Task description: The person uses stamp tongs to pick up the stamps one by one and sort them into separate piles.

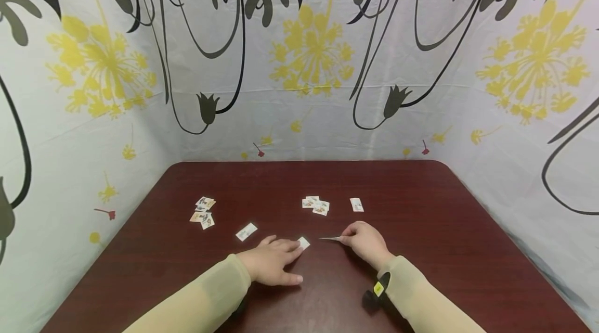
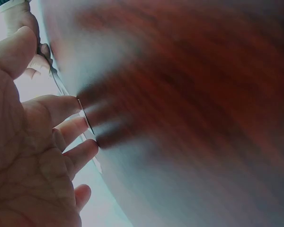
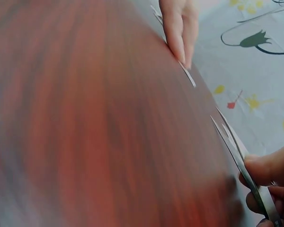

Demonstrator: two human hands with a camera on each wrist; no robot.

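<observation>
In the head view my left hand lies palm down with fingers spread. Its fingertips touch a small white card on the table, and part of that card is hidden under them. The left wrist view shows the card edge-on at the fingertips, with the thumb held apart. To the right, my right hand pinches thin metal tweezers whose pointed tips stand slightly apart. In the head view the tweezers point left towards the card, a short gap from it. Left of my left hand lies another small card.
On the dark red table, a cluster of small picture cards lies at the left. Another cluster of cards sits behind the hands, with a single card to its right. A flower-patterned cloth hangs behind the table.
</observation>
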